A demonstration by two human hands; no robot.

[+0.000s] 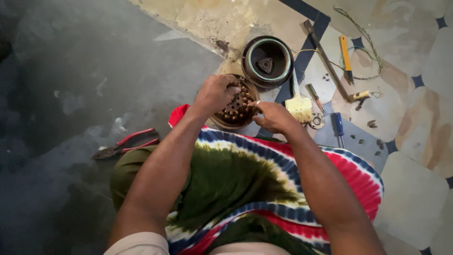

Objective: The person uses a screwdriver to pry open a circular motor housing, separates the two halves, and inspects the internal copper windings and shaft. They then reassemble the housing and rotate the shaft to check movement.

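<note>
Two bare hands close on a round motor stator (237, 106) ringed with copper-coloured windings, held just above the person's lap. The left hand (214, 93) curls over the part's upper left rim, fingers bent and gripping it; the right hand (273, 115) pinches the right edge between thumb and fingertips, a ring showing on one finger. Beneath the forearms spreads a tie-dyed cloth (264, 189) banded in green, blue, white and red. Just beyond the hands, touching or nearly touching the held part, stands a dark round motor housing (267, 62) with a pale green rim. To the right of the right hand lie a small paintbrush (299, 105), a blue-handled screwdriver (338, 125) and a small bearing (316, 121); farther out rest a long metal bar (328, 61), a yellow-handled tool (346, 56) and loose wire (365, 38). Well to the left of the left hand, red-handled pliers (123, 145) lie on the grey floor (85, 71).
</note>
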